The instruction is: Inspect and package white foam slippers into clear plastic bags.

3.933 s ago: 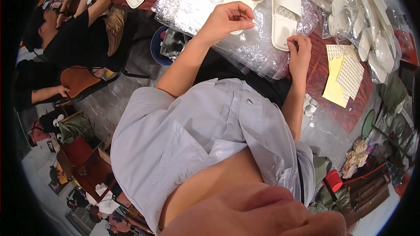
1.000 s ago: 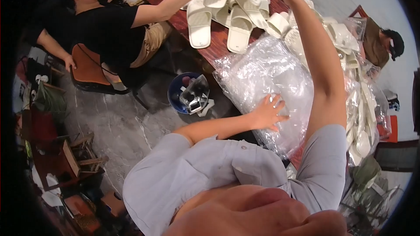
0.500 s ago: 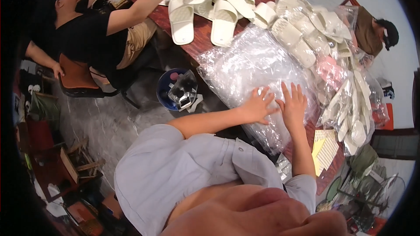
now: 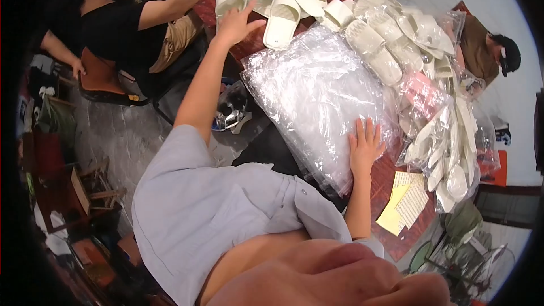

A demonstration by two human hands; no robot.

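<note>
My left hand (image 4: 235,24) reaches to the far side of the table, fingers apart, over the toe end of a cream slide slipper (image 4: 231,0). I cannot tell whether the fingers touch it. Beside it another cream slipper (image 4: 281,22) lies with its heel toward me. A flat stack of clear plastic bags (image 4: 323,90), shiny and creased, spreads across the near part of the table. On the right edge of that stack my right hand (image 4: 365,146) lies flat, its fingers spread.
Bagged slippers (image 4: 374,48) pile up along the right of the dark red table (image 4: 391,243), with a pink bagged pair (image 4: 421,92) among them. Yellow and printed sheets (image 4: 403,204) lie near the right edge. A blue bucket (image 4: 216,120) stands below. A co-worker (image 4: 119,31) sits at left.
My left hand has left the plastic bags and moved far left to the slippers. My right hand stays on the bags, slightly nearer me.
</note>
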